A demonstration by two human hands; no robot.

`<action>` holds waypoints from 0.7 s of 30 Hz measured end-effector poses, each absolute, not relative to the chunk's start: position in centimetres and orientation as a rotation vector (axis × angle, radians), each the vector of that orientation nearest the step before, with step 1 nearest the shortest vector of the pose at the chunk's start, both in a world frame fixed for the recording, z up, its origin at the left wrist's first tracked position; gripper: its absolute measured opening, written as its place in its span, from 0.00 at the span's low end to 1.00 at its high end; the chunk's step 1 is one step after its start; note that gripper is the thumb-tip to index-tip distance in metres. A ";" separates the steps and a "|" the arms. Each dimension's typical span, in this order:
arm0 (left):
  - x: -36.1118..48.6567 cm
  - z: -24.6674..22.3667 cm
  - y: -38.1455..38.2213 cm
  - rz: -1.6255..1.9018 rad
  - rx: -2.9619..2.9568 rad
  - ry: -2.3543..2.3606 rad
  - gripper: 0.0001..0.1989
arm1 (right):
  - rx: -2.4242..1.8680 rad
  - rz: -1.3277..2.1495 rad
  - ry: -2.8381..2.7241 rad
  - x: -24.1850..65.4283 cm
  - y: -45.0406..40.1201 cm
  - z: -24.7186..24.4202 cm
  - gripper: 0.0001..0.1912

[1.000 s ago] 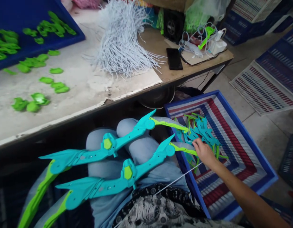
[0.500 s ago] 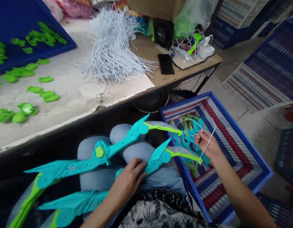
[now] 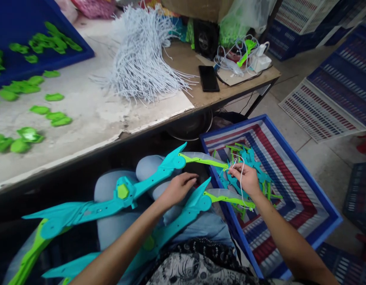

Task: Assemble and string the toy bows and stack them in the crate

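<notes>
Two teal toy bows with green tips lie across the person's knees. My right hand [image 3: 246,180] pinches a white string [image 3: 241,174] at the green tip [image 3: 214,161] of the farther bow [image 3: 153,181]. A string also hangs at the green tip [image 3: 230,199] of the nearer bow [image 3: 188,211]. Between the two bows, my left hand [image 3: 179,189] hovers over the knee with its fingers slightly apart, and nothing shows in it.
A blue-rimmed crate [image 3: 301,158] with teal and green parts stands at the right. On the table [image 3: 96,107] are a heap of white strings [image 3: 144,55], green pieces [image 3: 30,134], a phone [image 3: 209,78] and a blue tray [image 3: 78,61]. More crates [image 3: 343,87] stand beyond.
My left hand has left the nearer bow and moved up between the bows. My right hand has moved left with the string to the farther bow's tip.
</notes>
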State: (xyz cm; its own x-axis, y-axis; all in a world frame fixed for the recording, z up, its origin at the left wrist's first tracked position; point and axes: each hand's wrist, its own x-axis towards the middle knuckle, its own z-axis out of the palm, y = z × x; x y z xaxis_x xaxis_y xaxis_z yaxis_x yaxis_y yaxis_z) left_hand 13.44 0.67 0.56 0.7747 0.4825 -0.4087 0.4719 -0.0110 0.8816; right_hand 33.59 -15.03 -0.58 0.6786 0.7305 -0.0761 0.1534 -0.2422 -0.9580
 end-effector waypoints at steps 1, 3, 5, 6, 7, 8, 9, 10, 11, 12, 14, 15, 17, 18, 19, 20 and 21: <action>14.8 0.0 0.6 -0.013 1.490 0.793 0.14 | -1.783 0.622 -0.730 33.5 -14.9 -0.6 0.13; 17.2 -1.0 0.3 -0.054 1.167 0.803 0.12 | -1.809 0.589 -0.768 33.4 -14.6 -0.6 0.11; 19.3 -1.9 -0.1 -0.113 0.900 0.759 0.08 | -1.814 0.579 -0.790 33.2 -14.4 -0.6 0.10; 20.2 -2.2 -0.3 -0.150 0.815 0.728 0.07 | -1.810 0.586 -0.794 33.2 -14.3 -0.5 0.10; 20.9 -2.4 -0.5 -0.190 0.763 0.698 0.06 | -1.804 0.603 -0.793 33.2 -14.2 -0.5 0.11; 21.5 -2.6 -0.6 -0.226 0.739 0.670 0.06 | -1.796 0.628 -0.789 33.2 -14.2 -0.5 0.11; 22.0 -2.7 -0.7 -0.252 0.733 0.648 0.07 | -1.788 0.656 -0.785 33.3 -14.3 -0.5 0.11; 22.3 -2.9 -0.8 -0.265 0.732 0.628 0.07 | -1.784 0.680 -0.781 33.4 -14.3 -0.6 0.12; 22.5 -2.9 -0.8 -0.267 0.730 0.606 0.07 | -1.789 0.691 -0.781 33.5 -14.4 -0.7 0.12; 22.7 -3.0 -0.7 -0.267 0.728 0.583 0.06 | -1.802 0.680 -0.793 33.5 -14.5 -0.8 0.12; 22.8 -3.2 -0.7 -0.268 0.729 0.542 0.06 | -1.832 0.584 -0.870 33.7 -14.6 -1.2 0.11; 22.8 -3.2 -0.6 -0.272 0.733 0.525 0.06 | -1.842 0.513 -0.926 33.7 -14.5 -1.4 0.10; 23.0 -3.3 -0.6 -0.280 0.749 0.509 0.09 | -1.843 0.372 -1.034 33.8 -14.4 -1.8 0.09; 23.1 -3.3 -0.7 -0.277 0.761 0.511 0.10 | -1.838 0.320 -1.078 33.7 -14.3 -2.0 0.09; 23.1 -3.4 -0.7 -0.267 0.781 0.522 0.11 | -1.832 0.287 -1.117 33.7 -14.2 -2.2 0.08; 23.1 -3.4 -0.8 -0.249 0.806 0.537 0.13 | -1.828 0.264 -1.152 33.7 -14.0 -2.4 0.08; 23.0 -3.4 -0.8 -0.230 0.829 0.553 0.13 | -1.827 0.249 -1.185 33.7 -13.9 -2.5 0.08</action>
